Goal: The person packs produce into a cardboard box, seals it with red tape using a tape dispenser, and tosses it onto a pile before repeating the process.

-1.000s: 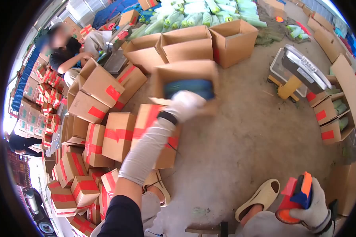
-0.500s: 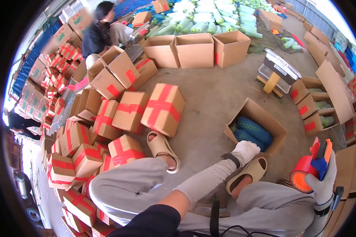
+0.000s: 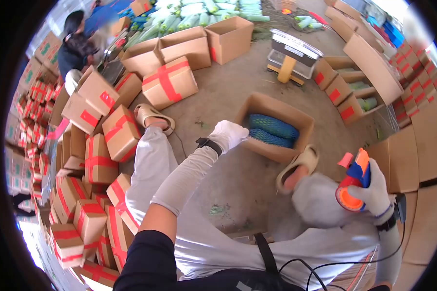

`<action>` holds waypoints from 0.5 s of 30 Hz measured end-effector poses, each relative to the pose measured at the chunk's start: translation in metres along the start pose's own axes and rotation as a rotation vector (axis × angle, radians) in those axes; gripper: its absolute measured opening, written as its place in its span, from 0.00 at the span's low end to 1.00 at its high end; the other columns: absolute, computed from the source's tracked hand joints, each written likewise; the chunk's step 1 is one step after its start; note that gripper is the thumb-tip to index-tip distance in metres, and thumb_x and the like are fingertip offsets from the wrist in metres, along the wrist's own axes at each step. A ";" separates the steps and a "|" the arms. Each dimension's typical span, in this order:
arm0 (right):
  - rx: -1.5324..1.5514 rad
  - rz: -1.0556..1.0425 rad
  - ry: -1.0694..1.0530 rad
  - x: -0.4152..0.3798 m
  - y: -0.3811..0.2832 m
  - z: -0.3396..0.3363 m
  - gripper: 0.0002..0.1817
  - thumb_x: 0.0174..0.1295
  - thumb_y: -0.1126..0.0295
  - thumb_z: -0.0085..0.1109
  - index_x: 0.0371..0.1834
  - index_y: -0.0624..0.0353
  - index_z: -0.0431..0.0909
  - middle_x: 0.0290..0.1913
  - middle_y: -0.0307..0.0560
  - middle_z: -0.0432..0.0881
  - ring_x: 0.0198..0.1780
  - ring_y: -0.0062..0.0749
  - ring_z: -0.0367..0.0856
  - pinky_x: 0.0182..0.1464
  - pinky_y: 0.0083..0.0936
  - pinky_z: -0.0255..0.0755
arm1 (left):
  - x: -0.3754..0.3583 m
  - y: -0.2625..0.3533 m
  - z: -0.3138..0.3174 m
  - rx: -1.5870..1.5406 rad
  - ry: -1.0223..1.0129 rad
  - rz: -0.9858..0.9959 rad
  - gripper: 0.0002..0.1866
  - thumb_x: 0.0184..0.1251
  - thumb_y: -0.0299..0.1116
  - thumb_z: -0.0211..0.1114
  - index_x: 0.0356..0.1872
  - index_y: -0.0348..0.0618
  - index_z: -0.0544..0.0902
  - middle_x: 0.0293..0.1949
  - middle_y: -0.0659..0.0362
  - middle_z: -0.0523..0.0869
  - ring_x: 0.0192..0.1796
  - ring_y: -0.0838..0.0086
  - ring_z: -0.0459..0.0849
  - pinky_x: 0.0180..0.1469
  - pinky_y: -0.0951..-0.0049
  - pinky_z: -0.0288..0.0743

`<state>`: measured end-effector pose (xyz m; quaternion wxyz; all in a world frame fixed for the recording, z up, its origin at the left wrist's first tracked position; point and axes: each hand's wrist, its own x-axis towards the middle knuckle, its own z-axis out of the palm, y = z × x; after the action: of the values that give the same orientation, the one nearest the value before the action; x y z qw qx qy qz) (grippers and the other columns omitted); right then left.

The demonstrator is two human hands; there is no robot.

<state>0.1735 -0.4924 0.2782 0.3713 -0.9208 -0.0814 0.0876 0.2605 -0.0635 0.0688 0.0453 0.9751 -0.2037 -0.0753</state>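
Observation:
In the head view my left hand (image 3: 229, 135), in a white glove, is at the left edge of an open cardboard box (image 3: 303, 127). Its fingers look curled, and whether they grip the edge cannot be made out. Inside the box lie long green vegetables in blue netting (image 3: 275, 127). At the right, my gloved right hand (image 3: 378, 189) is closed on an orange and blue tape dispenser (image 3: 358, 174) with a red tape roll. A taped box (image 3: 182, 86) lies beyond my left foot.
Taped boxes (image 3: 91, 223) are heaped at the left. A scale (image 3: 292, 52) stands beyond the open box. Boxes with vegetables (image 3: 347, 114) line the right. Another person (image 3: 73, 53) sits at the upper left near open boxes (image 3: 184, 43) and piled pale green vegetables (image 3: 194, 8).
The view has shifted. My left hand has moved from the near side of the open box to its left edge. One taped box now lies farther off, against the open boxes, and my left foot has moved forward.

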 end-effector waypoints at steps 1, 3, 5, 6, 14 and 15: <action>0.049 0.018 -0.014 -0.001 0.011 0.005 0.36 0.46 0.67 0.81 0.60 0.61 0.75 0.46 0.46 0.85 0.49 0.30 0.83 0.57 0.31 0.78 | 0.001 0.003 -0.004 0.035 -0.014 0.039 0.09 0.68 0.36 0.64 0.38 0.44 0.89 0.35 0.47 0.92 0.40 0.50 0.93 0.40 0.53 0.86; -0.013 -0.030 0.036 0.010 0.023 0.017 0.37 0.46 0.66 0.82 0.61 0.62 0.75 0.47 0.45 0.84 0.50 0.30 0.82 0.58 0.33 0.78 | -0.025 0.029 0.002 0.054 -0.033 0.066 0.09 0.69 0.37 0.63 0.37 0.46 0.89 0.33 0.50 0.92 0.39 0.53 0.93 0.38 0.54 0.86; 0.087 -0.054 0.069 0.036 0.055 0.038 0.40 0.47 0.66 0.82 0.65 0.61 0.73 0.51 0.44 0.83 0.53 0.30 0.81 0.60 0.33 0.77 | -0.078 0.045 0.029 0.045 0.068 0.011 0.10 0.73 0.43 0.65 0.30 0.54 0.82 0.29 0.60 0.89 0.33 0.61 0.90 0.30 0.58 0.81; 0.138 -0.075 0.072 0.048 0.070 0.051 0.41 0.47 0.65 0.82 0.66 0.61 0.72 0.53 0.45 0.83 0.54 0.30 0.81 0.61 0.33 0.76 | -0.109 0.048 0.038 0.018 0.175 -0.004 0.09 0.71 0.42 0.67 0.30 0.55 0.82 0.29 0.61 0.88 0.33 0.63 0.90 0.31 0.60 0.80; 0.211 -0.280 -0.118 0.101 0.074 0.160 0.49 0.45 0.67 0.83 0.73 0.61 0.69 0.63 0.47 0.79 0.63 0.32 0.79 0.67 0.34 0.74 | -0.252 0.053 0.016 -0.319 0.714 -0.168 0.15 0.50 0.35 0.83 0.35 0.48 0.84 0.34 0.60 0.84 0.35 0.64 0.86 0.33 0.65 0.78; 0.121 -0.357 -0.113 0.096 0.075 0.171 0.48 0.45 0.68 0.84 0.73 0.61 0.69 0.63 0.47 0.79 0.62 0.32 0.80 0.66 0.34 0.74 | -0.256 0.041 0.005 -0.342 0.808 -0.235 0.11 0.62 0.35 0.78 0.38 0.48 0.83 0.31 0.58 0.82 0.30 0.67 0.84 0.33 0.68 0.79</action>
<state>0.2357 -0.4111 0.0951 0.4305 -0.8613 -0.2589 0.0765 0.0120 0.0023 0.1012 0.2727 0.9212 -0.0423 0.2741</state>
